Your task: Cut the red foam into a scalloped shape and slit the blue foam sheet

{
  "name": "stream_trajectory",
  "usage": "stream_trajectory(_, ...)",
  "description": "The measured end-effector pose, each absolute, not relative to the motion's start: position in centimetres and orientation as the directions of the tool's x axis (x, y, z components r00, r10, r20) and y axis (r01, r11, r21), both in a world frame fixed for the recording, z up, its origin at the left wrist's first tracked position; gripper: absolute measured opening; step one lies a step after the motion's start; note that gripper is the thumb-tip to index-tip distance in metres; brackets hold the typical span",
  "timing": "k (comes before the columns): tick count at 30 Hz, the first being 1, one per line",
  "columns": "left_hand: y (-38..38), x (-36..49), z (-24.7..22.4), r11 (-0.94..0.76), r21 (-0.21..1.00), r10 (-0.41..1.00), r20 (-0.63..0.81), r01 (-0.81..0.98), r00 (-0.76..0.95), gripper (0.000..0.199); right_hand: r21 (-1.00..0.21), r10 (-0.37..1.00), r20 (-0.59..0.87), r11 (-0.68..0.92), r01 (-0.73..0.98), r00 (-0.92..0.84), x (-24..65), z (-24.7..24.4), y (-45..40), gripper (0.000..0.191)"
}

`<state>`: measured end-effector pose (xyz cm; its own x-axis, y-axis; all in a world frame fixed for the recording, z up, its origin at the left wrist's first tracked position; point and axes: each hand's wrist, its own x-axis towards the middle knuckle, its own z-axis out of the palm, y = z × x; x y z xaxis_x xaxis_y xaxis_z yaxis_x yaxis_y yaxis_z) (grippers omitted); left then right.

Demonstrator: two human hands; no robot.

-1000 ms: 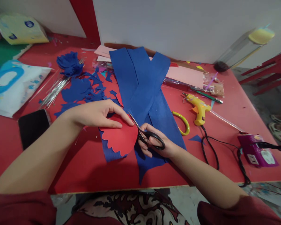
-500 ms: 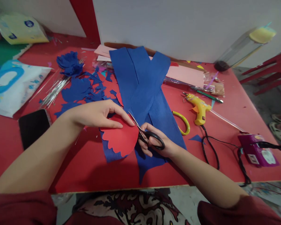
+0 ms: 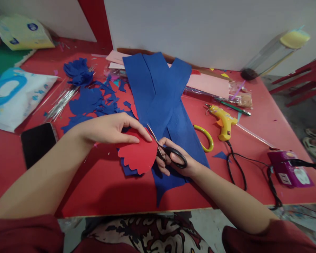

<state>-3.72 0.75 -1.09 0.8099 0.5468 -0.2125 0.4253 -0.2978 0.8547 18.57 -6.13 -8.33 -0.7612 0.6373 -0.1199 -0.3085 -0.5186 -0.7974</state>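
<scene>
My left hand (image 3: 118, 129) pinches a red scalloped paper template (image 3: 138, 154) together with a piece of blue paper (image 3: 130, 171) that shows beneath its lower left edge. In my right hand (image 3: 171, 158) is a pair of black-handled scissors (image 3: 177, 157), thumb through one loop. The parted blades lie at the right edge of the red template. Under and behind the hands, long blue paper strips (image 3: 160, 95) cross one another on the table. Blue cut petals and scraps (image 3: 89, 102) lie just beyond my left hand.
A yellow glue gun (image 3: 223, 121) and a yellow ring-shaped handle (image 3: 208, 137) lie to the right, with a cord running to a purple power box (image 3: 289, 168). Leftward are a phone (image 3: 39, 143), a wipes pack (image 3: 18, 93) and silver wire stems (image 3: 64, 102). A green cutter (image 3: 234, 106) lies farther back.
The blue paper under the red template now shows a much smaller edge at lower left. Template and scissors have shifted slightly right, and the hands have barely moved.
</scene>
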Motion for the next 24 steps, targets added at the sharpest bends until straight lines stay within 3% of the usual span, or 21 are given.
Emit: stream_trajectory(24,0.71,-4.02,-0.44,-0.259,0.831,0.667,-0.214,0.492,0.713,0.023,-0.833,0.701,-0.125,-0.459,-0.309,-0.703,18.39,-8.39,-6.18,0.047)
